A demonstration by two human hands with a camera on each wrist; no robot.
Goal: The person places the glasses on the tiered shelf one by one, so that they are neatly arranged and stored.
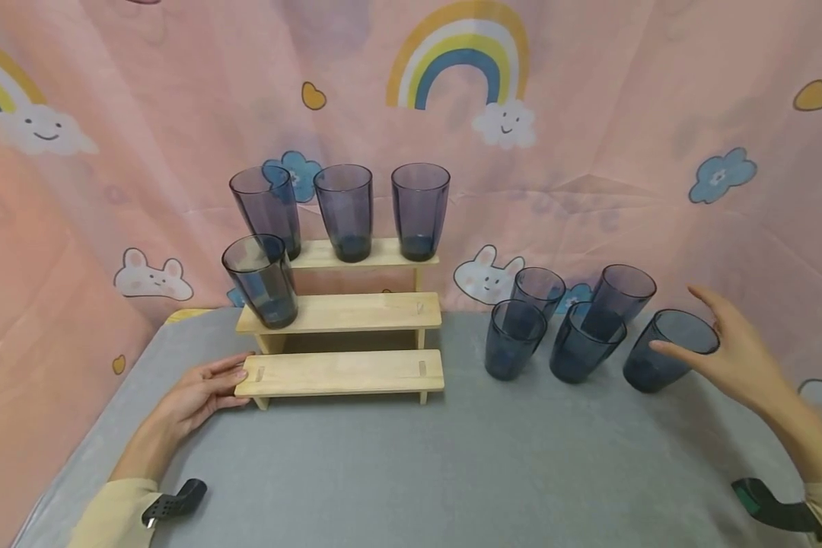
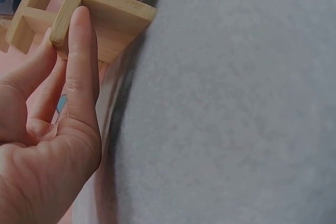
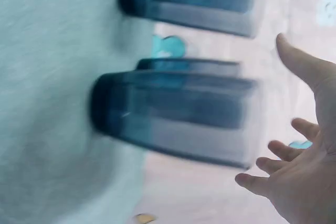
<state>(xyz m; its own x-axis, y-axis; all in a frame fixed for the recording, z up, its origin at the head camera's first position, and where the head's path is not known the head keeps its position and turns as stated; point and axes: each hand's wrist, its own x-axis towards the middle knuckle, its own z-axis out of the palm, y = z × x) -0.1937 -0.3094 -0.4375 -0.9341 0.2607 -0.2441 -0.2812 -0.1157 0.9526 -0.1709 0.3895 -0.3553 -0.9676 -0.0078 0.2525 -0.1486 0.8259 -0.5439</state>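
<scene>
My left hand (image 1: 202, 394) pinches the left end of the lowest step of a three-tier wooden stand (image 1: 339, 374), thumb and fingers on either side of the board (image 2: 71, 11). At the right, my right hand (image 1: 743, 352) is spread around the rim of the rightmost blue-grey drinking glass (image 1: 657, 365), thumb on the near side. In the right wrist view its fingers stand apart from that glass (image 3: 173, 116). Three glasses (image 1: 342, 213) stand in a row on the top tier. One more glass (image 1: 263, 285) is on the middle tier at its left end.
Several other glasses stand upright on the grey cloth-covered table (image 1: 520, 464), among them a front-left glass (image 1: 514, 342) and a middle glass (image 1: 584, 346). A pink patterned curtain (image 1: 589, 114) hangs behind the table. Each wrist wears a black strap (image 1: 174, 502).
</scene>
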